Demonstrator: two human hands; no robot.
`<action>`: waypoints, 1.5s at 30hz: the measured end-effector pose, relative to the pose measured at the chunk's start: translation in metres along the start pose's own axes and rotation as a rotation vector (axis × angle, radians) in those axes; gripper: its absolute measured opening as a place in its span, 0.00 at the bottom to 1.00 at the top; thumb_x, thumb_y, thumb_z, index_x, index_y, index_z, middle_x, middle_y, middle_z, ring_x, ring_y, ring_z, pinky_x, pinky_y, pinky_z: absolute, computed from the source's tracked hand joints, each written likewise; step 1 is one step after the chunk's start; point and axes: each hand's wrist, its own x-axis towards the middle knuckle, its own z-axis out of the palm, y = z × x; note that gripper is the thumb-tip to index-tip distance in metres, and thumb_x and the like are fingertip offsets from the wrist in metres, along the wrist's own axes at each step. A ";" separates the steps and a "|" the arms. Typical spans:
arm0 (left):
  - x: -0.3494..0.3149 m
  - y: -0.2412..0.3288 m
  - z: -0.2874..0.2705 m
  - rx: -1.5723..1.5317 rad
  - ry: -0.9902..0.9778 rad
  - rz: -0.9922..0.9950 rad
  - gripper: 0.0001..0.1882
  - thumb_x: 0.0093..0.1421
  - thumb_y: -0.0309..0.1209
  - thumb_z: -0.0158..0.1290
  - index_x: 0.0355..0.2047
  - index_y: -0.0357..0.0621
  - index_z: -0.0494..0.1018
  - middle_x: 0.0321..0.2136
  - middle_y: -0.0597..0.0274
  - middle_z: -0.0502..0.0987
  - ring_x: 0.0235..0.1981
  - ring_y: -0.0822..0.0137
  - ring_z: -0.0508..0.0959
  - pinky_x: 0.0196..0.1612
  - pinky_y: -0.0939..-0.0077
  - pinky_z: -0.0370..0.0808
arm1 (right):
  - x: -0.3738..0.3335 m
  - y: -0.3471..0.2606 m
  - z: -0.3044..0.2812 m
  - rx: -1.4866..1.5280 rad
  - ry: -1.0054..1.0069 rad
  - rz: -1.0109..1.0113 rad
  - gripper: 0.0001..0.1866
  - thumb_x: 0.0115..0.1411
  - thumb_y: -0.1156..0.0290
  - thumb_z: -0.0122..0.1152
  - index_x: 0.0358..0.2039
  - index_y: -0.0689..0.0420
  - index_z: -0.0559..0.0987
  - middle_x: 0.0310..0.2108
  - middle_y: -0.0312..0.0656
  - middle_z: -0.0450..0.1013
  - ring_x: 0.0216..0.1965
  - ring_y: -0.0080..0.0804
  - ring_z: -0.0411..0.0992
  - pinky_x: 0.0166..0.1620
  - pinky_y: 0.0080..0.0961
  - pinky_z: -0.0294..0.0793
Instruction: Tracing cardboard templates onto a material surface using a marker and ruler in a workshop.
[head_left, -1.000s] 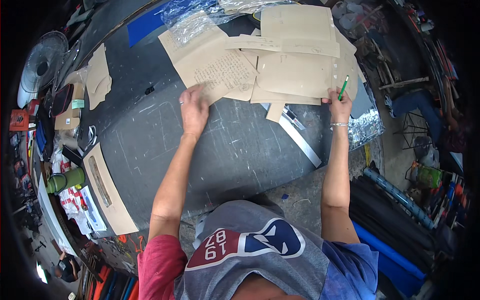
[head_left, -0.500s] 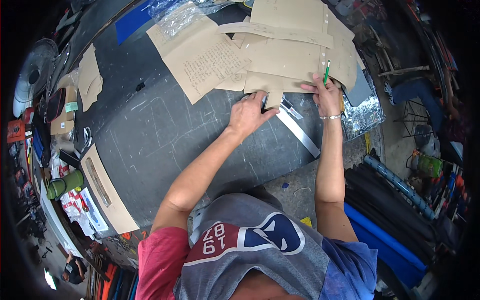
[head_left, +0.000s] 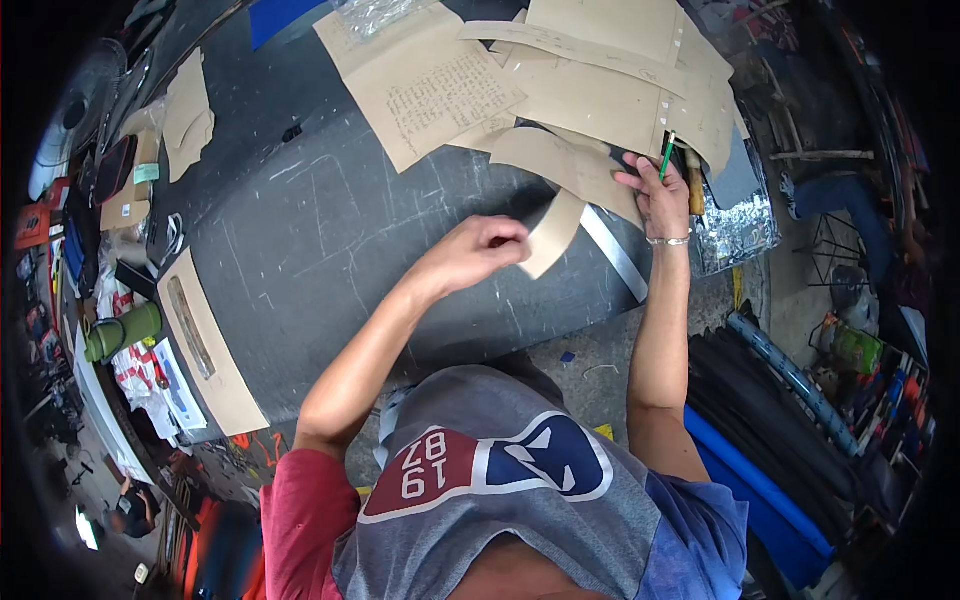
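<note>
A brown paper pattern piece (head_left: pixel 565 165) is partly lifted off the dark worktable, its narrow tab curling toward me. My left hand (head_left: pixel 465 258) is closed, its fingertips pinching the end of that tab. Upright between the fingers of my right hand (head_left: pixel 662 200) is a green pencil (head_left: pixel 668 155); the hand rests by the right end of the pattern piece. Under the lifted paper, a steel ruler (head_left: pixel 615 255) lies slanted on the table, its upper end hidden. Beyond both hands, several brown paper sheets (head_left: pixel 590 100) overlap, including one covered with handwriting (head_left: pixel 440 95).
The dark worktable (head_left: pixel 330 260) spreads to the left, with a brown card (head_left: pixel 212 340) at its near left edge. A green cylindrical case (head_left: pixel 122 330) sits farther left. Silvery wrapping (head_left: pixel 738 225) and a wooden handle (head_left: pixel 695 185) lie beside my right hand. Rolled materials (head_left: pixel 765 400) stand at right.
My left hand has drawn back to the left, raising the pattern piece's tab off the table and curling it. The right hand stays nearly in place with the pencil.
</note>
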 end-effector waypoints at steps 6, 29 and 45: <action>-0.090 -0.019 -0.041 0.222 0.456 -0.024 0.05 0.62 0.28 0.61 0.32 0.39 0.78 0.25 0.71 0.78 0.27 0.82 0.73 0.31 0.83 0.69 | -0.005 0.005 0.005 -0.113 0.057 -0.005 0.10 0.68 0.66 0.59 0.46 0.57 0.77 0.45 0.44 0.80 0.32 0.22 0.82 0.15 0.08 0.54; -0.330 -0.133 -0.202 0.163 0.496 0.156 0.09 0.55 0.28 0.67 0.33 0.40 0.79 0.26 0.69 0.81 0.29 0.79 0.77 0.33 0.81 0.72 | -0.328 0.058 0.352 -1.052 -0.629 -0.294 0.35 0.46 0.65 0.78 0.57 0.55 0.76 0.42 0.42 0.77 0.30 0.30 0.72 0.38 0.26 0.76; -0.354 -0.079 -0.363 0.404 0.196 0.251 0.12 0.54 0.31 0.66 0.36 0.46 0.75 0.27 0.76 0.74 0.32 0.82 0.73 0.37 0.84 0.68 | -0.308 -0.074 0.291 -0.900 0.322 -0.725 0.16 0.62 0.63 0.68 0.45 0.60 0.83 0.39 0.41 0.81 0.39 0.23 0.77 0.45 0.22 0.76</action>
